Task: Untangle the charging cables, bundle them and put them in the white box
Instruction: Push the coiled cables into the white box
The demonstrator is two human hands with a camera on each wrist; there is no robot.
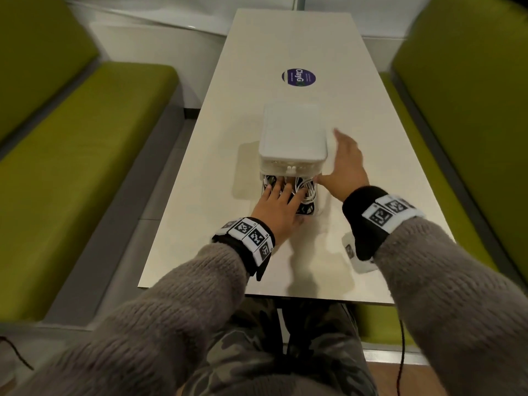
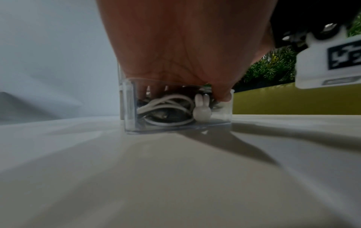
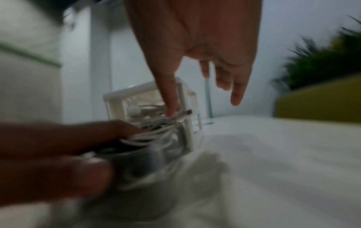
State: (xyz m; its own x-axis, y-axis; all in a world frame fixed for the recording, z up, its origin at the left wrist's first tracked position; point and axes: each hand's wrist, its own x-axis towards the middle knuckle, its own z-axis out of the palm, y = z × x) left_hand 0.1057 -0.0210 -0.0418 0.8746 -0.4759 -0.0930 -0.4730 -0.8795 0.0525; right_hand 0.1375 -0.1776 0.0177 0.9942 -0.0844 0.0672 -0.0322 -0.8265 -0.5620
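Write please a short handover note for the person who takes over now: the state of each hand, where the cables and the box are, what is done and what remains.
Left hand: open, fingers spread, pressing down on the charging cables inside the clear drawer.
Right hand: open, flat against the right side of the white box, steadying it.
The box stands mid-table; its drawer is pulled out toward the person.
Done: the cables, white and dark, lie coiled in the drawer beside a small rabbit figure.
Left: lift the left hand out and push the drawer shut. Whether each cable is properly tied cannot be seen.
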